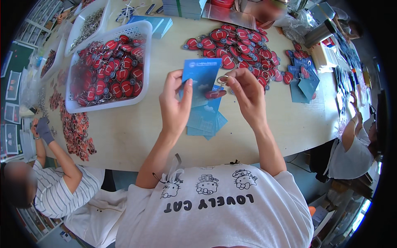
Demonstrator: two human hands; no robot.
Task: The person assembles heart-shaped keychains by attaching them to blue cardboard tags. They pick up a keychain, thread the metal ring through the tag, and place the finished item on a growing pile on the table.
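My left hand (178, 101) holds a blue printed card (201, 76) upright, its thumb across the front and the fingers behind. In my right hand (247, 93) a metal key ring is pinched between thumb and fingertips, and a red keychain (216, 94) hangs from it just beside the card's lower right edge. Ring and card look close, but I cannot tell whether they touch. Below them, several more blue cards (202, 120) lie overlapped on the table. A wide heap of red keychains (244, 51) spreads just beyond my right hand.
A white plastic basket (144, 82) full of red keychains stands at the left, beside a spread of small reddish pieces (77, 132). Stacked blue cards (178, 8) sit at the back. Another person works at the left, another at the right. A dark bottle (320, 34) lies far right.
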